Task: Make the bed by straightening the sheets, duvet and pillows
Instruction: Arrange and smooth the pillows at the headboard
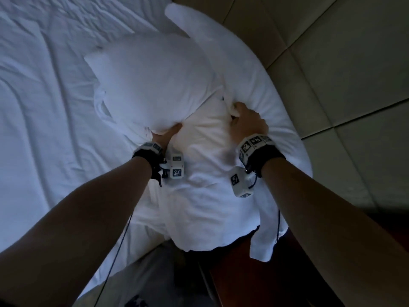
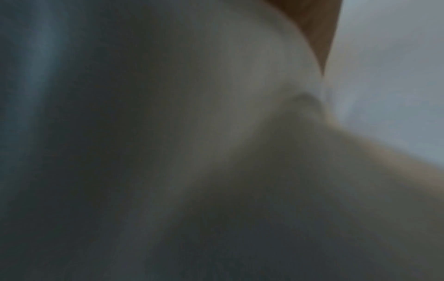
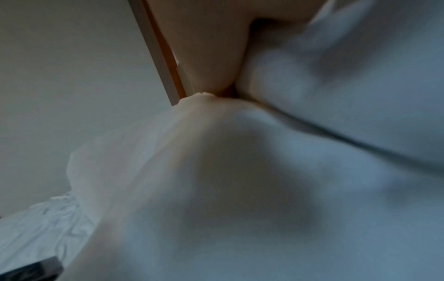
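Lying across the near corner of the bed, a white pillow (image 1: pixel 199 173) is worked on by both hands, its loose open end hanging over the mattress edge toward the dark floor. The right hand (image 1: pixel 247 121) is seen with its fingers curled round a bunch of white fabric at the far end of this pillow, so a closed hold on the cloth is shown. The left hand (image 1: pixel 164 137) is pushed in between this pillow and a second, plumper pillow (image 1: pixel 152 85) that sits on top of it, tilted toward the sheet; the fingers are buried in cloth, so whether anything is gripped cannot be told. A third pillow (image 1: pixel 254 74) is laid behind them, against the padded headboard (image 1: pixel 343 63).

The wrinkled white sheet (image 1: pixel 44 96) is spread over the mattress to the left of the pillows. Black wrist straps with small marked camera boxes are worn on both forearms, and thin cables are trailed from them toward the body.

In the left wrist view only blurred white fabric and a sliver of skin at the top are shown. In the right wrist view a thumb (image 3: pixel 209 57) is pressed into the white cloth, with the pale wall behind it.
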{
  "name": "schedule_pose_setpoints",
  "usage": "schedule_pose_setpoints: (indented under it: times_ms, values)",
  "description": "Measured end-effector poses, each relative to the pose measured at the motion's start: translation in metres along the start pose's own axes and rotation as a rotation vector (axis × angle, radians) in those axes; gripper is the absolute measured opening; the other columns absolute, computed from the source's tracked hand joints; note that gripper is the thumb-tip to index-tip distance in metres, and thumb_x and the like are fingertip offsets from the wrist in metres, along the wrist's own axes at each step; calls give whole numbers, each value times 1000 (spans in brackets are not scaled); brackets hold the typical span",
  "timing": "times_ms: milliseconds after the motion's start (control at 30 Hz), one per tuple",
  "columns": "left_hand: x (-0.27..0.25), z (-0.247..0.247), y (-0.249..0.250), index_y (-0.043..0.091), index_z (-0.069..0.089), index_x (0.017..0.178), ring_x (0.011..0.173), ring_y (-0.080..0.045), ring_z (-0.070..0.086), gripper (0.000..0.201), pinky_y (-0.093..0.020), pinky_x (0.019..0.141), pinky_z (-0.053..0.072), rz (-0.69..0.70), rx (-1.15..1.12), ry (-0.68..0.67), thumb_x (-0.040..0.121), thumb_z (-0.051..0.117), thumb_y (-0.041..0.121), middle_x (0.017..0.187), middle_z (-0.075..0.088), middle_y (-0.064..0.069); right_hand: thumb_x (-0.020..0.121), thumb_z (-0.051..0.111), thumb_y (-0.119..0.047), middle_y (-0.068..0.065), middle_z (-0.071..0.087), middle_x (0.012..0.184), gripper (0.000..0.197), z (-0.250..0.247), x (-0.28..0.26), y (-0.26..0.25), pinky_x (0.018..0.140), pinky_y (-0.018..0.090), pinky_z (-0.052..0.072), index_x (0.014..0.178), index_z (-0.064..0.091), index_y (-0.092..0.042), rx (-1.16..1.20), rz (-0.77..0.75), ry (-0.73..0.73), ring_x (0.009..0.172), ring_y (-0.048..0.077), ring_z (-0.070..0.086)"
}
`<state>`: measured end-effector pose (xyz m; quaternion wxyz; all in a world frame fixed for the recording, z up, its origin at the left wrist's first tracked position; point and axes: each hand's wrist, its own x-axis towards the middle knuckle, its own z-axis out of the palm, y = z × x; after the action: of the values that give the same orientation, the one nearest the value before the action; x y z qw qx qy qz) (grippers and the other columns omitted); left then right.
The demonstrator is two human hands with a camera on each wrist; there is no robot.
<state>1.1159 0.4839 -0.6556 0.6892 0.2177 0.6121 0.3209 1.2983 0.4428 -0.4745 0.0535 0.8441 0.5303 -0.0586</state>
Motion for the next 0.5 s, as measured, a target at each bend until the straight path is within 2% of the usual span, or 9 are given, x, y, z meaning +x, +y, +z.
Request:
schedule_pose_setpoints:
  times_ms: [67, 133, 200, 267, 367, 433, 467, 500]
  values:
    - [-10, -17, 4, 27, 4, 154, 135, -28, 40, 139, -48, 113, 31, -47, -35, 51, 47, 86, 63, 151, 38, -5, 92, 49, -28, 9, 47, 131, 44, 3, 6, -12, 91, 42, 41, 134, 38, -25, -24, -18, -19, 116, 34, 50]
    - [-20, -33, 18, 28, -14, 151, 138, -31, 34, 136, -50, 113, 29, -66, 0, 130, 60, 84, 54, 155, 28, -8, 91, 53, -33, 11, 35, 142, 57, 5, 16, -29, 98, 48, 39, 141, 31, -18, -82, -18, -32, 126, 35, 39]
    - [-20, -46, 37, 26, -15, 151, 140, -31, 30, 135, -45, 113, 30, 7, 42, 204, 63, 85, 48, 158, 16, -11, 91, 54, -41, 13, 27, 148, 69, 3, 29, -48, 102, 51, 35, 146, 23, -12, -118, -22, -13, 131, 36, 32]
    - [-13, -57, 54, 26, -12, 152, 141, -30, 30, 136, -43, 114, 28, 80, 59, 229, 60, 87, 47, 157, 15, -13, 90, 55, -44, 14, 26, 149, 71, -2, 44, -65, 102, 52, 33, 146, 24, -12, -94, -36, 39, 132, 36, 30]
    - [-3, -67, 76, 32, -11, 151, 141, -30, 30, 140, -51, 114, 27, 63, 31, 200, 53, 85, 61, 158, 16, -9, 89, 57, -37, 11, 14, 156, 74, -6, 69, -85, 107, 55, 25, 150, 16, -22, -97, -22, 16, 140, 34, 18]
    - [5, -73, 91, 38, -12, 149, 141, -29, 30, 150, -54, 113, 27, 18, -35, 236, 36, 75, 82, 159, 18, -3, 91, 54, -41, 10, 5, 159, 76, -5, 86, -95, 109, 60, 20, 151, 10, -27, -135, -21, -28, 144, 34, 9]
    - [13, -76, 99, 40, -13, 149, 141, -30, 30, 153, -54, 112, 29, 1, -46, 274, 29, 69, 90, 159, 18, -2, 91, 53, -43, 10, 2, 160, 76, -4, 95, -99, 109, 62, 19, 152, 9, -29, -150, -17, -52, 145, 34, 6]
    - [17, -79, 108, 40, -13, 149, 141, -32, 28, 152, -55, 111, 29, -7, -25, 294, 28, 65, 93, 160, 17, -2, 91, 52, -45, 10, 0, 160, 76, -5, 103, -104, 108, 65, 17, 152, 8, -31, -161, -12, -76, 146, 34, 4]
